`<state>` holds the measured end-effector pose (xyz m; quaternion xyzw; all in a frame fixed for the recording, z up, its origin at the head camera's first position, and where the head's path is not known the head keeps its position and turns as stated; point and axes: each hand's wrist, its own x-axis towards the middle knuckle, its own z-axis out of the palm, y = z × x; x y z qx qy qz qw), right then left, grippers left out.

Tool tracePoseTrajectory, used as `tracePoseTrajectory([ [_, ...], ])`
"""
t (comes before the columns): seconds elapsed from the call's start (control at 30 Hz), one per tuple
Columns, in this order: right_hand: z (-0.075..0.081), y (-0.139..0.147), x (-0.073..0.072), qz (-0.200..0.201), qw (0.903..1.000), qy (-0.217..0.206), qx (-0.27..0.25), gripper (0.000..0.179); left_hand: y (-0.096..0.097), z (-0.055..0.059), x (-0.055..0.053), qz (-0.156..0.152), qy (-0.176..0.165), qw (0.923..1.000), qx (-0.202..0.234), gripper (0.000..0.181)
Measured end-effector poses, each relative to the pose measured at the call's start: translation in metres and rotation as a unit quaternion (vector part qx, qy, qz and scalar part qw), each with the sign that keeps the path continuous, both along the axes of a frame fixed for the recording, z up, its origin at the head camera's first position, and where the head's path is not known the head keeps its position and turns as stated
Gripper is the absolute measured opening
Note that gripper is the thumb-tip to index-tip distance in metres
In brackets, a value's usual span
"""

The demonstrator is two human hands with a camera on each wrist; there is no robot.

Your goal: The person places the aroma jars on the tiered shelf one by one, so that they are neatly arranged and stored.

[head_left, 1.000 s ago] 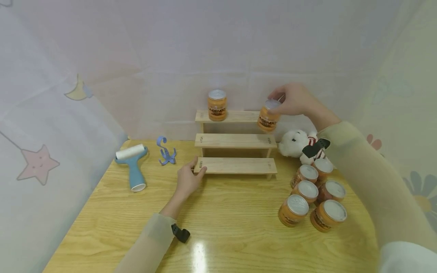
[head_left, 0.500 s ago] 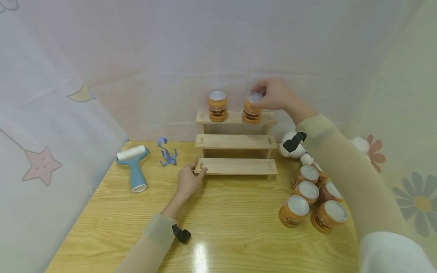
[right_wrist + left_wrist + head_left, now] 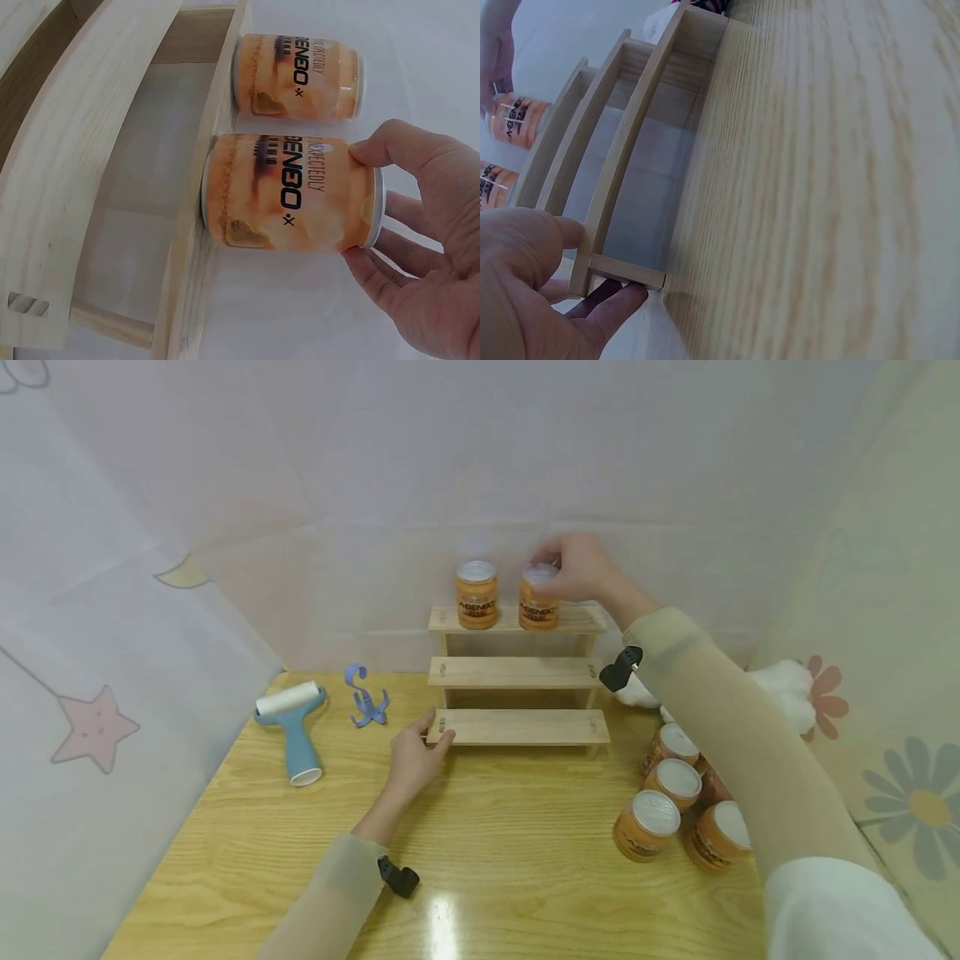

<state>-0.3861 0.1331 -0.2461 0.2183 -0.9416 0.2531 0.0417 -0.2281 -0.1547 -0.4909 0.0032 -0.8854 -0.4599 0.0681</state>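
A three-step wooden shelf (image 3: 517, 671) stands against the back wall. My left hand (image 3: 415, 753) grips the left end of its lowest step; in the left wrist view the thumb lies on the board and fingers reach beneath it. My right hand (image 3: 588, 572) holds an orange can (image 3: 538, 608) by its silver-lidded end, thumb on one side and fingers on the other. That can is upright, its base at the top step. Left of it on the same step, a short gap away, stands a matching orange can (image 3: 477, 597).
Several more orange cans (image 3: 647, 827) cluster on the table at the right, partly behind my right sleeve. A white plush toy (image 3: 783, 689) shows around that forearm. Left of the shelf lie a blue-handled lint roller (image 3: 300, 747) and a blue hook rack (image 3: 367, 702).
My right hand has carried its can leftward from the shelf's right end to above the top step, then further left beside the other can. The left hand has stayed put.
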Motion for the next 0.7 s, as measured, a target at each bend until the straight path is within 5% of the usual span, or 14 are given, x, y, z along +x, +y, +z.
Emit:
tracePoseTrajectory([
  [0.4, -0.01, 0.001, 0.013, -0.078, 0.9919, -0.031, -0.095, 0.05, -0.003, 0.003, 0.0, 0.001, 0.011, 0.9999, -0.004, 0.067],
  [0.7, -0.018, 0.005, 0.009, -0.058, 0.9904, -0.047, -0.116, 0.055, -0.002, 0.001, -0.001, 0.003, 0.012, 0.9998, -0.016, 0.067],
])
